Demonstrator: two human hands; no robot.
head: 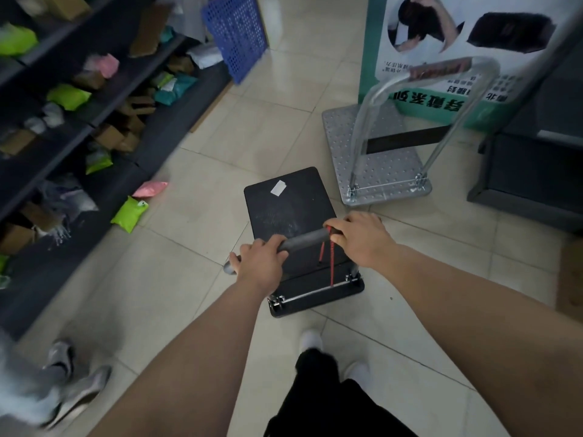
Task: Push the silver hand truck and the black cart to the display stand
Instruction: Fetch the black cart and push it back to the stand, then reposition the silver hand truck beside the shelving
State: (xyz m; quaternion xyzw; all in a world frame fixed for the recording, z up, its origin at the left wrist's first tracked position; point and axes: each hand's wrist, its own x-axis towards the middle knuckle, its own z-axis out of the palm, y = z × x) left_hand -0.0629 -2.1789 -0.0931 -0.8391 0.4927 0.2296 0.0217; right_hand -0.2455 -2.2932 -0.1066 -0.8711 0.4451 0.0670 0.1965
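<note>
The black cart (288, 201) stands on the tiled floor right in front of me, a white sticker on its flat deck. My left hand (260, 263) grips the left end of its padded handle bar, and my right hand (359, 236) grips the right end beside a red cord. The silver hand truck (345, 146) stands ahead to the right, its perforated deck empty and its looped handle upright. Its far edge sits against the base of the green and white display stand (441, 33).
A dark shelf unit (104, 121) full of parcels and boxes lines the left side; green and pink packets lie on the floor by it. A blue crate (235, 33) leans at the far end. A dark counter (530, 171) is on the right. Another person's shoes (72, 380) are lower left.
</note>
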